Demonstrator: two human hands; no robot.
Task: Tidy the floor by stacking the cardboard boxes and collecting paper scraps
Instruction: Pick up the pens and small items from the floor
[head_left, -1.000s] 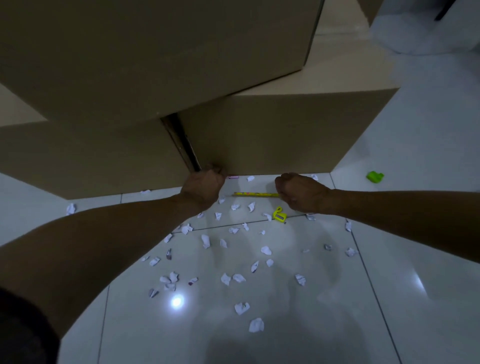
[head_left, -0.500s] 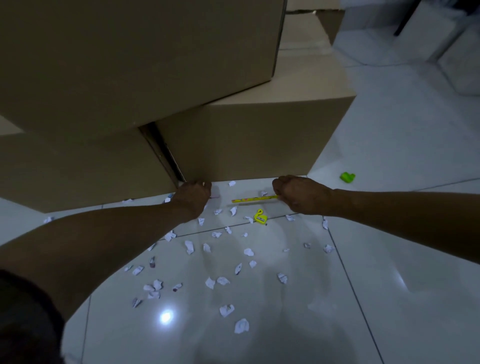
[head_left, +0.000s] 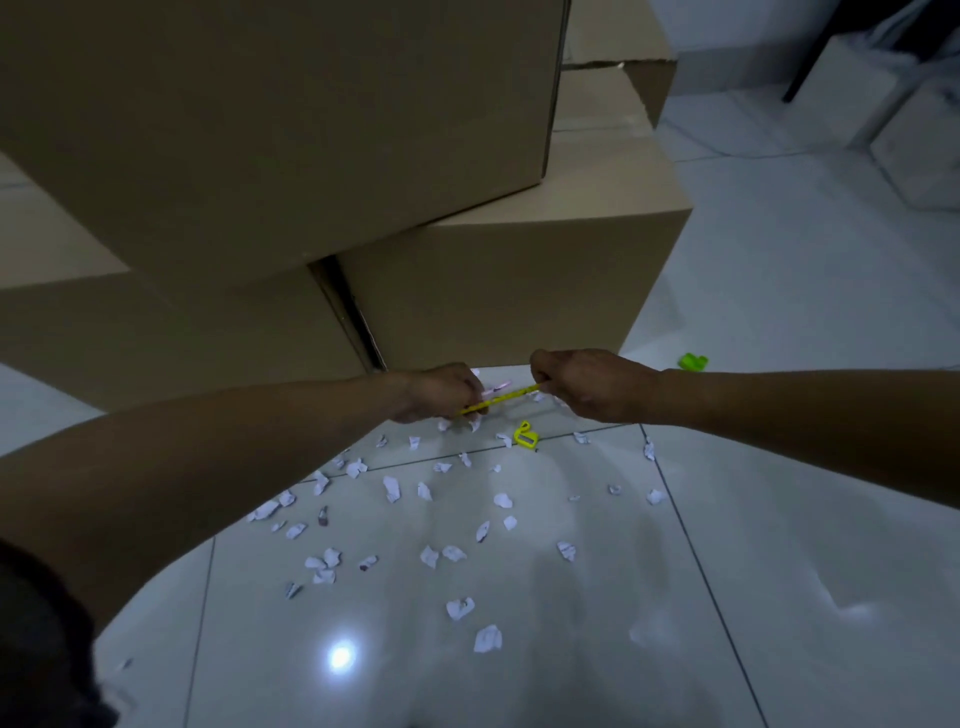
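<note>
Now, both arms reach out low over the floor (head_left: 779, 519) at the foot of the boxes. The right hand (head_left: 592, 382) pinches one end of a yellow pencil (head_left: 498, 401), fingers curled tight round it. The left hand (head_left: 441, 392) curls round the other end, with a small pink scrap (head_left: 493, 388) showing at its fingertips; whether it grips that too, I cannot tell. The pencil hangs tilted between the two hands, just above the tiles. At twelve o'clock from the hands stand the cardboard boxes: the right lower box (head_left: 498, 291) and the left lower box (head_left: 171, 332) side by side with a dark gap between them, and the big upper box (head_left: 285, 124) resting across both. Paper scraps (head_left: 431, 556) lie scattered over the floor at six o'clock from the hands. A yellow sharpener (head_left: 523, 435) sits just below the right hand, and a green object (head_left: 693, 361) lies at three o'clock, beside the right forearm.
</note>
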